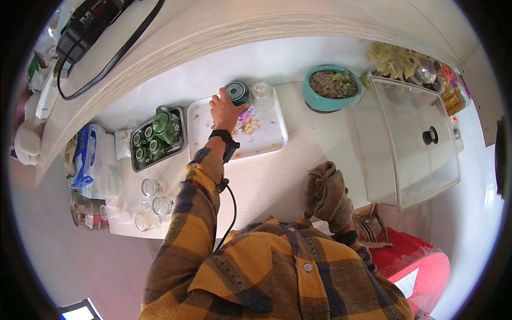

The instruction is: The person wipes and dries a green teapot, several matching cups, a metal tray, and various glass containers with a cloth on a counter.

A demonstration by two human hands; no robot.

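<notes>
My left hand [225,112] reaches over a white floral tray [256,146]. Its thumb and fingers are spread around the near side of a dark round canister [236,92] with a patterned lid, at the tray's back edge. An upturned clear glass [262,96] stands just right of the canister. A crumpled brown cloth [327,194] covers my right hand, which is hidden beneath it near the front of the table. Left of the floral tray, a dark metal tray [183,138] bears a green teapot [166,125] and several small green cups [158,148].
A turquoise plant pot [330,100] stands at the back. A clear lidded box [420,148] occupies the right side. Several glass jars [150,187] and tissue packs [96,152] are at left. A shelf edge [240,32] overhangs the table; a red chair [420,264] is lower right.
</notes>
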